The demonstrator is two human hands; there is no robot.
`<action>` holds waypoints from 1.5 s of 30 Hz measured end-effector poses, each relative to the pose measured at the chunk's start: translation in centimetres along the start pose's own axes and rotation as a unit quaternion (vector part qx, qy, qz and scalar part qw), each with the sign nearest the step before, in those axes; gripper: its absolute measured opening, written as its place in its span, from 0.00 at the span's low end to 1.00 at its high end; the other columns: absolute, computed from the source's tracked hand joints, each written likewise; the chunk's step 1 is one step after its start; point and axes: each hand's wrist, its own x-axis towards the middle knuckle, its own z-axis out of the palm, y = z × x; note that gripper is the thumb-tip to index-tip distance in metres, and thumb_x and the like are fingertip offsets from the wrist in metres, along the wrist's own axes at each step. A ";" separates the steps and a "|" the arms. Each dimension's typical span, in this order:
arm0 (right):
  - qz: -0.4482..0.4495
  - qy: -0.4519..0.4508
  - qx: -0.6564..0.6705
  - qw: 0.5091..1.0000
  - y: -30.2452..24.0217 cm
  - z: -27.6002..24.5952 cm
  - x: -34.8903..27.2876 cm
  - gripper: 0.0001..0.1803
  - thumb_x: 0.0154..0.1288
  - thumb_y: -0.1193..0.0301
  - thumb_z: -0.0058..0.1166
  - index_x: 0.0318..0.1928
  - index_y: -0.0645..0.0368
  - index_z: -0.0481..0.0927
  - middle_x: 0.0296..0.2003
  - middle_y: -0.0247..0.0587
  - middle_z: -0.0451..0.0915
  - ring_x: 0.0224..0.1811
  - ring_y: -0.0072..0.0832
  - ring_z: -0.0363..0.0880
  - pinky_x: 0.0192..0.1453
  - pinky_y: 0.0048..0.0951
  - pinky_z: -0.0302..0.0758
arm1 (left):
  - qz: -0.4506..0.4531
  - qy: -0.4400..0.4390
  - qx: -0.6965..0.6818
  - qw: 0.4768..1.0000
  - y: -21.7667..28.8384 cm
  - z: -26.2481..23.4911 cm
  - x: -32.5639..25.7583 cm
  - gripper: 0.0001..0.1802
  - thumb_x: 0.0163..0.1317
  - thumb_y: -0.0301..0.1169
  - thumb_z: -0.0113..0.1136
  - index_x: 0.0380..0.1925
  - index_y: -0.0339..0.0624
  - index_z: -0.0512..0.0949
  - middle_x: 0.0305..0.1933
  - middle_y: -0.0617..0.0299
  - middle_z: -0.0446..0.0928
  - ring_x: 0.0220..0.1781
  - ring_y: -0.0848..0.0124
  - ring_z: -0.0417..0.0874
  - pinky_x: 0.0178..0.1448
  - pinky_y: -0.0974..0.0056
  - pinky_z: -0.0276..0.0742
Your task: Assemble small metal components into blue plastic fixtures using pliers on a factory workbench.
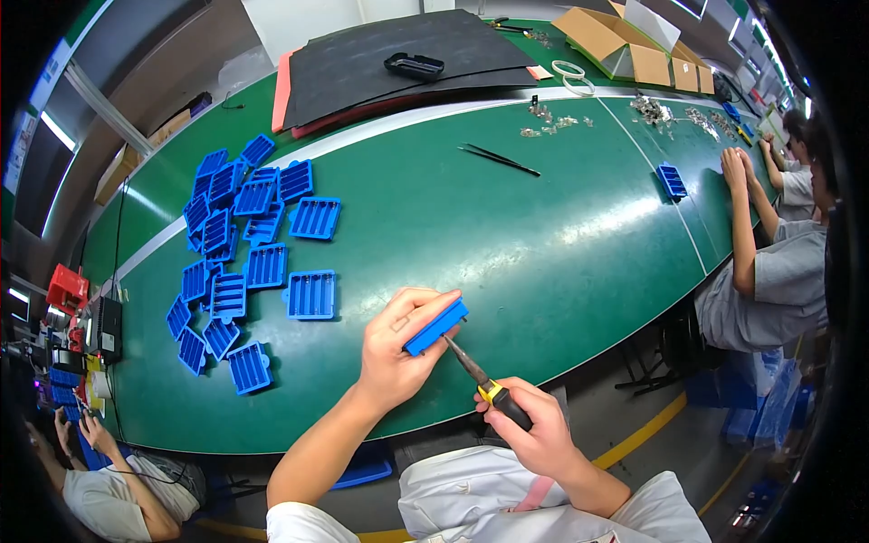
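Note:
My left hand point(396, 347) is closed around a blue plastic battery holder point(436, 327), tilted with one long side facing up. In my right hand point(536, 423) is a pair of long-nose pliers point(485, 380) with black and yellow handles. The plier tips touch or nearly touch the lower edge of the holder, where small metal bits stick out; exact contact is too small to tell. To the left, several blue battery holders point(312, 296) with slotted compartments lie in a loose heap on the green table point(434, 244).
Black tweezers point(501, 160) lie toward the far side. Small metal parts point(650, 110) sit in piles near an open cardboard box point(615, 45). A black tray point(414, 66) rests on dark sheets point(362, 54). Another blue holder point(671, 182) lies near co-workers point(769, 226) at right.

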 end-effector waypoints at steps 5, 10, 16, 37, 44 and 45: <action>-0.006 0.005 -0.006 1.000 0.0 0.1 0.1 0.07 0.61 0.82 0.53 0.41 0.71 0.78 0.40 0.46 0.80 0.38 0.28 0.80 0.43 0.26 0.75 | 0.007 0.002 0.008 1.000 -0.1 0.0 0.0 0.24 0.45 0.15 0.67 0.47 0.37 0.81 0.39 0.56 0.80 0.41 0.63 0.81 0.44 0.64 0.77; 0.001 0.001 -0.015 1.000 -0.1 0.1 0.1 0.05 0.61 0.81 0.53 0.37 0.70 0.77 0.37 0.45 0.78 0.35 0.28 0.77 0.40 0.26 0.73 | 0.034 0.005 0.036 0.999 -0.4 -0.1 0.1 0.25 0.44 0.16 0.68 0.47 0.39 0.81 0.39 0.57 0.80 0.40 0.61 0.81 0.43 0.62 0.77; -0.011 -0.009 -0.011 1.000 -0.1 0.2 -0.1 0.05 0.61 0.81 0.54 0.36 0.70 0.75 0.35 0.46 0.75 0.32 0.32 0.74 0.37 0.29 0.71 | 0.059 -0.014 0.052 0.997 -0.2 -0.5 0.3 0.22 0.43 0.20 0.72 0.43 0.40 0.83 0.37 0.57 0.81 0.39 0.61 0.82 0.42 0.62 0.78; 0.019 -0.053 0.035 0.998 -0.1 1.0 -0.4 0.08 0.61 0.83 0.53 0.42 0.72 0.78 0.44 0.48 0.81 0.43 0.28 0.81 0.47 0.25 0.76 | 0.032 0.014 0.062 0.997 -0.4 0.0 0.1 0.21 0.46 0.19 0.70 0.45 0.37 0.82 0.36 0.55 0.81 0.38 0.61 0.83 0.41 0.64 0.78; 0.005 -0.047 0.018 0.999 0.1 1.1 -0.4 0.09 0.61 0.83 0.53 0.42 0.72 0.78 0.44 0.48 0.81 0.43 0.29 0.81 0.46 0.26 0.76 | 0.037 0.018 0.061 0.997 -0.4 0.0 0.1 0.21 0.46 0.20 0.70 0.44 0.37 0.82 0.36 0.55 0.81 0.38 0.61 0.83 0.40 0.64 0.78; 0.006 -0.046 0.017 0.999 0.1 1.1 -0.4 0.09 0.61 0.83 0.53 0.43 0.72 0.78 0.44 0.48 0.81 0.43 0.29 0.82 0.46 0.25 0.76 | 0.037 0.018 0.065 0.997 -0.4 -0.1 0.1 0.21 0.46 0.20 0.71 0.44 0.37 0.82 0.36 0.55 0.81 0.38 0.61 0.83 0.40 0.64 0.78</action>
